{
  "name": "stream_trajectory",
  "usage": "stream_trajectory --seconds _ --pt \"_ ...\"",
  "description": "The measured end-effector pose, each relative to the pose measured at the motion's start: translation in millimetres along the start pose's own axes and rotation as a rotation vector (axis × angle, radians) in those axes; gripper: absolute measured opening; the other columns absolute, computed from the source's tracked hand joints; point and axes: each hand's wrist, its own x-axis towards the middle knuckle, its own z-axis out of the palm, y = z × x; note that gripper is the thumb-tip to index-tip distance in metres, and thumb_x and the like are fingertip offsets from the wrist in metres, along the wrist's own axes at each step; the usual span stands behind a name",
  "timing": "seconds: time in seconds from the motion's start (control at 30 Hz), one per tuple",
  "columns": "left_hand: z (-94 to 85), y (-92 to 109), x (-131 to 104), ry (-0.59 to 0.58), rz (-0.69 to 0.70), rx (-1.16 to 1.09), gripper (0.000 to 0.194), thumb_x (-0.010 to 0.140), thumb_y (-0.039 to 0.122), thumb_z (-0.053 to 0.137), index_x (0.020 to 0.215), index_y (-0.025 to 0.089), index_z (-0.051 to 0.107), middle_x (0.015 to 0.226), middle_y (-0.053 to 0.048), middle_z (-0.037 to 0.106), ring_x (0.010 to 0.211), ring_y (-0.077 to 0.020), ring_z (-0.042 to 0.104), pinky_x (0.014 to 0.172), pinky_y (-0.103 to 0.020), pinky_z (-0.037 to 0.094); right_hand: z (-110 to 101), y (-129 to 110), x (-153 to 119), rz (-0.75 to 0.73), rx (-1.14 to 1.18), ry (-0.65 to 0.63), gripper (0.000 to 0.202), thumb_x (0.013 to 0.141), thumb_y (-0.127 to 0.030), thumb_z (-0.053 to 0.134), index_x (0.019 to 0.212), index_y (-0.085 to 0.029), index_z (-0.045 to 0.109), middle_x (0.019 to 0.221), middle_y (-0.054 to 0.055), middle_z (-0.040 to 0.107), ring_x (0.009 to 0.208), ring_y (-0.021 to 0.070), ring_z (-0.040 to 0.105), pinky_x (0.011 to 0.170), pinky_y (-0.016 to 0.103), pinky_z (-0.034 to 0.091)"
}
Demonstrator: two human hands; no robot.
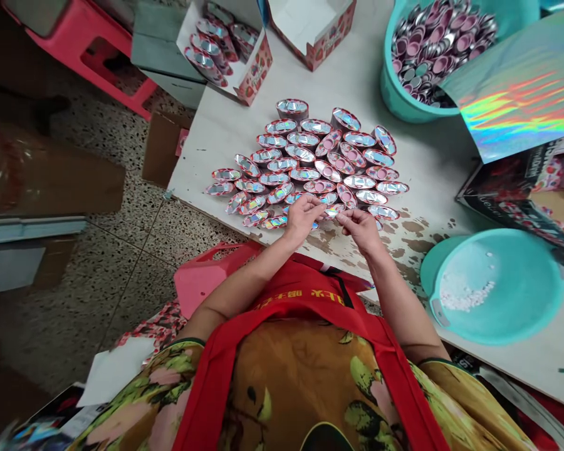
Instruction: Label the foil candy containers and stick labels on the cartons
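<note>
Both of my hands are at the near edge of a close-packed group of oval, foil-topped packs (302, 153) with red rims. My left hand (304, 218) has thumb and fingers pinched at the left end of one foil-topped pack (333, 211). At that pack's right end, my right hand (361, 228) is closed in a pinch. Anything tiny between the fingertips is too small to make out. Most packs stand upright with silvery foil on top; several show a pink round piece (328, 170) on top.
A turquoise basin (389, 94) of small pink and silver cups stands at the back right, partly behind an iridescent sheet (521, 88). Another turquoise basin (531, 282) holds small white pieces. Printed boxes (256, 72) sit at the back left. Wet brown patches (416, 227) mark the table.
</note>
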Motion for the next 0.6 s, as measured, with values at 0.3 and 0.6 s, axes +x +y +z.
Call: stream_trajectory --seconds 0.3,0.6 --pt "31.8 -10.6 70.5 0.088 0.36 0.87 0.007 0.082 0.022 0.072 0.075 0.021 0.071 0.088 -0.005 0.063 0.092 -0.0214 0.056 0.087 -0.035 0.044 -17.7 10.0 30.8 0.014 -0.481 0.38 0.029 0.079 -0.044 0.062 0.07 -0.018 0.07 0.054 0.001 0.062 0.053 0.0159 0.055 0.059 0.027 0.041" --pt "48.5 -19.3 74.9 0.128 0.405 1.186 0.013 0.091 0.035 0.063 0.087 0.024 0.069 0.104 -0.009 0.062 0.108 -0.0295 0.051 0.093 -0.045 0.039 -21.4 -2.5 43.7 0.158 -0.883 0.457 0.026 0.082 -0.043 0.067 0.072 -0.019 0.073 0.074 0.009 0.074 0.073 0.0241 0.064 0.068 0.031 0.042"
